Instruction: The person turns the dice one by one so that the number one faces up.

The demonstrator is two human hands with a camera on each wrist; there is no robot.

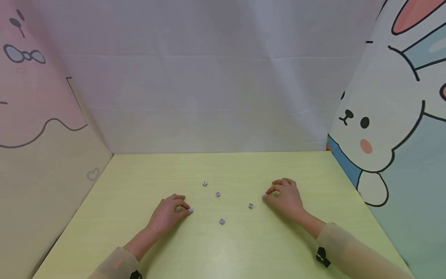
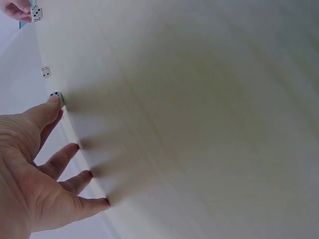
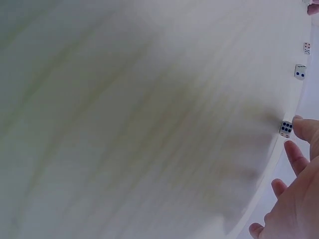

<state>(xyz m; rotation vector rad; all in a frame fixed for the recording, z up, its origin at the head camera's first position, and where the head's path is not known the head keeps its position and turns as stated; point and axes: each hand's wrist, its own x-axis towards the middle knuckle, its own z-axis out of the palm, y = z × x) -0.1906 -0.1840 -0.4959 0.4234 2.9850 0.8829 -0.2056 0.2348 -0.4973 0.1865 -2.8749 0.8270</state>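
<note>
My left hand (image 1: 166, 215) pinches a small white die (image 1: 191, 209) between thumb and forefinger, low over the table at the left of the middle. In the left wrist view this die (image 2: 59, 97) shows dark pips beside the thumb tip, and the other fingers reach down to the tabletop. At the right, my right hand (image 1: 286, 198) holds another white die (image 1: 264, 196) at the tips of thumb and forefinger. Its dark-pipped face turns toward the right wrist camera, where the die (image 3: 285, 128) appears close over the table surface.
Several loose dice lie between the hands: one die (image 1: 204, 183) farthest back, a second die (image 1: 218, 194) near it, a third die (image 1: 251, 205) nearer the right hand, another die (image 1: 222, 221) in front. Cloth walls (image 1: 216, 97) border the pale wooden table (image 1: 223, 255) at back and sides.
</note>
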